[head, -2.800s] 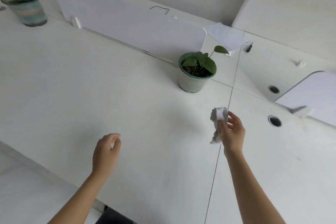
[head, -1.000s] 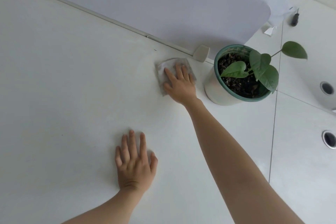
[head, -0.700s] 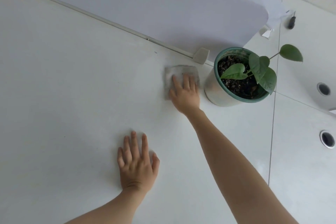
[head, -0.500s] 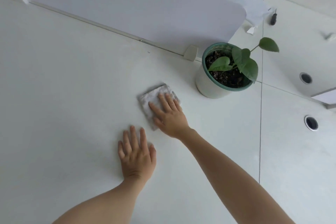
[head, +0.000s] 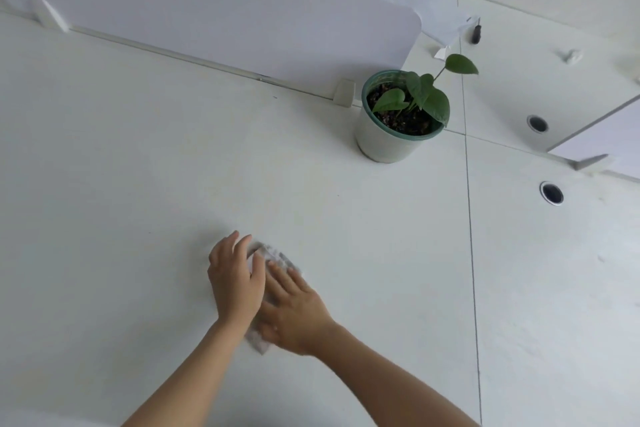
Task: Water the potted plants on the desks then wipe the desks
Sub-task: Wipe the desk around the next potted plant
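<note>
A grey-white cloth (head: 277, 258) lies flat on the white desk (head: 138, 166), mostly covered by both hands. My right hand (head: 296, 312) presses flat on the cloth, fingers spread and pointing up-left. My left hand (head: 235, 281) sits just left of it, its fingers overlapping the cloth's left edge. A potted plant (head: 398, 121) with green leaves in a pale pot with a green rim stands farther back to the right, well apart from the hands.
A white divider panel (head: 225, 17) runs along the desk's back. A seam (head: 469, 218) separates the neighbouring desk on the right, which has two round cable holes (head: 551, 192). White paper (head: 426, 7) and a small dark object (head: 477, 33) lie behind the plant.
My right hand has dragged the cloth from beside the pot toward me and to the left. It now meets my left hand, which has lifted its fingers onto the cloth's edge.
</note>
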